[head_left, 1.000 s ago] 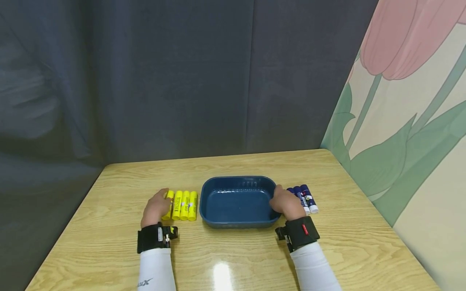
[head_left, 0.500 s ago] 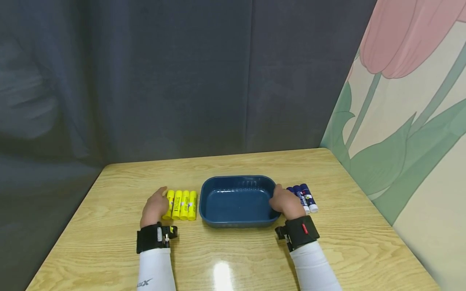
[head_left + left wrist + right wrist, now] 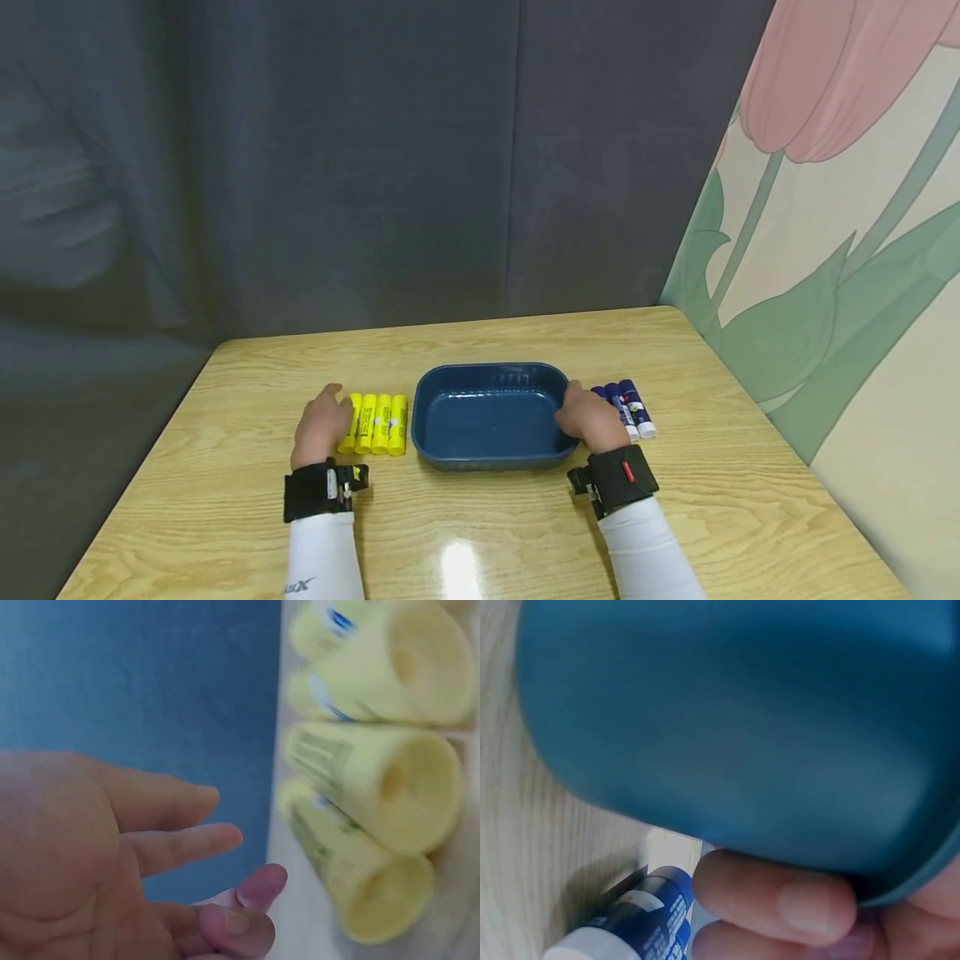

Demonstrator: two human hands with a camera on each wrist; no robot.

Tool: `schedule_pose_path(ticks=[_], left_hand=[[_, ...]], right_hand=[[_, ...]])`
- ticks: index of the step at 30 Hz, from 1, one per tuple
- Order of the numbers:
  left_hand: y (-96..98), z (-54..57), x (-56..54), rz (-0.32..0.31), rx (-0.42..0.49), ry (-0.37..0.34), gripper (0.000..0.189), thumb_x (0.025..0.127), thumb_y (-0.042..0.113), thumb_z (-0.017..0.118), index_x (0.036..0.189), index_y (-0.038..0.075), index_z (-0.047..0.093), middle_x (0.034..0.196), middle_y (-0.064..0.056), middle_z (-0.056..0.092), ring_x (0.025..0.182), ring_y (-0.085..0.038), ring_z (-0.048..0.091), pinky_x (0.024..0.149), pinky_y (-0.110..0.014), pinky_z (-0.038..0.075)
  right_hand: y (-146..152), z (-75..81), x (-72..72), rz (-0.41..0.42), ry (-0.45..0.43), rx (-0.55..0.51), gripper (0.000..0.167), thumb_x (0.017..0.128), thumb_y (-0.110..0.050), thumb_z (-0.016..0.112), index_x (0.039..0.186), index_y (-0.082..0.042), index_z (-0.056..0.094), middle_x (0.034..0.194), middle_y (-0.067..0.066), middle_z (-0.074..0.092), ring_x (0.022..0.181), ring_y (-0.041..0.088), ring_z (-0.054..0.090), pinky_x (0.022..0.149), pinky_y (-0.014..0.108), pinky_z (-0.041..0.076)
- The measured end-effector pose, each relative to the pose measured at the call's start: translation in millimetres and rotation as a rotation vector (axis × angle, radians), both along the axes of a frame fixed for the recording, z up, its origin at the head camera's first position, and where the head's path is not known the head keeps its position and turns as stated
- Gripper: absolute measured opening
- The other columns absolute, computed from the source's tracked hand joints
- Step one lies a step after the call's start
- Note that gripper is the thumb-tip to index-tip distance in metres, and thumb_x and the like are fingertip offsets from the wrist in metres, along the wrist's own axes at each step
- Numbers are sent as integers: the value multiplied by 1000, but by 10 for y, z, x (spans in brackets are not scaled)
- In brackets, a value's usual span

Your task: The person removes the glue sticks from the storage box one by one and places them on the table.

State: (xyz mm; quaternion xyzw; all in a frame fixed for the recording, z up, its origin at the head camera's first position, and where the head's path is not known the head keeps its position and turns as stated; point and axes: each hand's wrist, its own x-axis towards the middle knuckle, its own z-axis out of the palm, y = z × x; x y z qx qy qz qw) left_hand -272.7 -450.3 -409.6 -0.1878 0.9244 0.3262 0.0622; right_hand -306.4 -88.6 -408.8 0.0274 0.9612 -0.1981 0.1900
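A dark blue rectangular tray [image 3: 491,463] sits on the table. My right hand [image 3: 592,419] grips its right rim; in the right wrist view, curled fingers [image 3: 776,896] press against the outer wall just below the lip. Left of the tray, several yellow glue sticks [image 3: 381,423] lie side by side. My left hand [image 3: 321,429] hovers at the leftmost one and partly covers it in the head view. In the left wrist view its fingers [image 3: 169,802] are loosely extended with nothing between them, apart from the yellow glue sticks [image 3: 375,787].
Dark blue glue sticks with white ends [image 3: 636,408] lie right of the tray, partly hidden by my right hand. A dark curtain [image 3: 375,167] hangs behind the wooden table [image 3: 480,533]. On the right stands a wall with painted tulips [image 3: 810,333].
My left hand has shifted slightly beside the leftmost yellow glue stick, away from it and then back over it. The right hand and the tray stay where they were.
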Motion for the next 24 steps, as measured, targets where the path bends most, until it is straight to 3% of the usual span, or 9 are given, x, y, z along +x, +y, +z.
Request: schedule_pose_path(ticks=[4, 8, 13, 18, 21, 24], left_hand=[[135, 64, -33, -44, -35, 61, 47, 93, 29, 31, 131, 2, 27, 124, -25, 38, 108, -39, 40, 80, -50, 35], [383, 83, -101, -129, -72, 99, 46, 93, 32, 32, 130, 5, 31, 122, -21, 43, 104, -37, 45, 79, -49, 37], [708, 38, -174, -192, -124, 122, 46, 91, 36, 35, 129, 9, 37, 118, -16, 49, 100, -32, 49, 75, -48, 39], [891, -39, -205, -239, -160, 107, 43, 91, 30, 39, 129, 10, 37, 118, -14, 50, 98, -28, 51, 74, -46, 41], [927, -78, -204, -262, -195, 115, 43, 91, 24, 40, 131, 9, 34, 117, -15, 51, 89, -25, 54, 70, -42, 44], [933, -114, -208, -261, -250, 129, 43, 91, 20, 40, 132, 9, 31, 105, -16, 56, 70, -21, 54, 55, -35, 44]], right_hand=[[2, -2, -4, -10, -4, 3, 60, 86, -20, 46, 133, 3, 18, 121, 26, 41, 87, 31, 47, 64, 45, 39], [2, 1, -18, -21, -9, 13, 59, 86, -20, 46, 133, 3, 19, 120, 26, 41, 87, 32, 46, 66, 46, 38], [1, 0, -36, -24, -12, 18, 59, 86, -20, 46, 133, 3, 18, 121, 25, 41, 87, 32, 46, 68, 47, 37], [-7, -8, -48, -16, -10, 8, 58, 86, -20, 47, 132, 3, 21, 119, 25, 43, 86, 31, 46, 67, 46, 37], [-22, -12, -54, -12, -8, 5, 58, 86, -20, 47, 132, 3, 21, 118, 25, 43, 87, 32, 46, 67, 47, 37], [-48, -13, -60, -14, -4, -1, 56, 85, -20, 47, 131, 3, 22, 117, 25, 44, 85, 31, 46, 67, 47, 37]])
